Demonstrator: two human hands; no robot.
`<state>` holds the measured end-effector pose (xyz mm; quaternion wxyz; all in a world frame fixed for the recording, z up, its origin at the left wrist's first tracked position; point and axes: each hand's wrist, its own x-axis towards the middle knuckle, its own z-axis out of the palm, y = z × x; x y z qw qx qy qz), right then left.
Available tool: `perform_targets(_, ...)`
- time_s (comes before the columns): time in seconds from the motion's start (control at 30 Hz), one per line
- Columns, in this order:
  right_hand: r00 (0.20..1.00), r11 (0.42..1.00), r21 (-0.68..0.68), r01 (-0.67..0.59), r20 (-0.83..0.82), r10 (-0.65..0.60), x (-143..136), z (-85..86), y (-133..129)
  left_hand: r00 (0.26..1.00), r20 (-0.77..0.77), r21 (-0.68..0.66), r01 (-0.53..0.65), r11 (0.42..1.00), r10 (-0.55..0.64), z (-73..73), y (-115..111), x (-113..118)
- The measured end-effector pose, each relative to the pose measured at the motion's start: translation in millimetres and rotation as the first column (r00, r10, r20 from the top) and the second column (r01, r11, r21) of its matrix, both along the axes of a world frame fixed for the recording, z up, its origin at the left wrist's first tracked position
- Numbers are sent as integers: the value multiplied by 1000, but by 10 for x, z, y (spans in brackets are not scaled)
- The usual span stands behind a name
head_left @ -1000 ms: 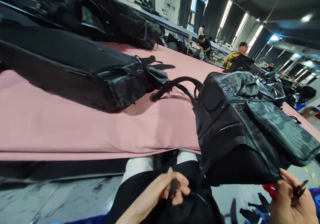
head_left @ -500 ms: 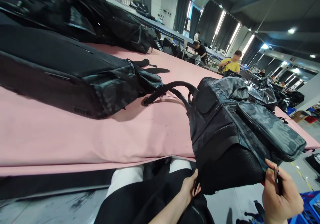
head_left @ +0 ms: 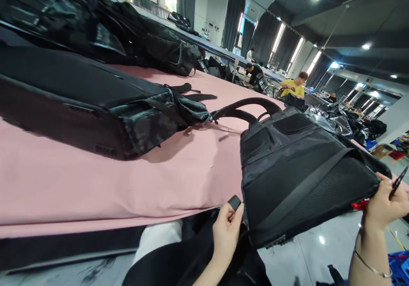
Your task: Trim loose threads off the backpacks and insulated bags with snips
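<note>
No text, label, brand, number or sign can be read.

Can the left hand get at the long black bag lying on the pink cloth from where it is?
Probably yes: the left hand is near the long black bag, with just flat pink cloth between. Its fingers pinch a dark tab, though, which may hinder a full grip.
</note>
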<state>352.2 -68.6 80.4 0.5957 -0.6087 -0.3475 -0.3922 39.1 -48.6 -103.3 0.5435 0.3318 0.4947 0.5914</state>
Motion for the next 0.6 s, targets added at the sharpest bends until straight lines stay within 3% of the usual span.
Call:
perform_targets(0.1,949,984,-171,-53,-314,-4,329,-489,-45,983,-164,210,-48,977,84,302,-108,-134)
perform_targets(0.2,858,942,-254,-220,-509,63,420,-1167,-125,993,-109,168,-26,985,45,460,-194,-166)
perform_targets(0.3,610,908,14,-418,-736,292,385,-1624,-160,998,60,18,-14,1000,13,531,-163,-228)
perform_targets(0.37,514,890,114,-441,-781,355,372,-1722,-152,972,234,-88,-8,996,29,574,-74,-372)
perform_targets(0.43,505,892,132,-433,-783,362,384,-1715,-129,914,387,-196,-45,980,119,605,36,-640)
perform_targets(0.53,548,902,115,-417,-760,350,414,-1666,-96,800,445,-370,-246,896,404,537,140,-1276)
perform_targets(0.6,647,911,63,-408,-684,337,426,-1652,-89,731,410,-498,-322,805,546,381,109,-1790)
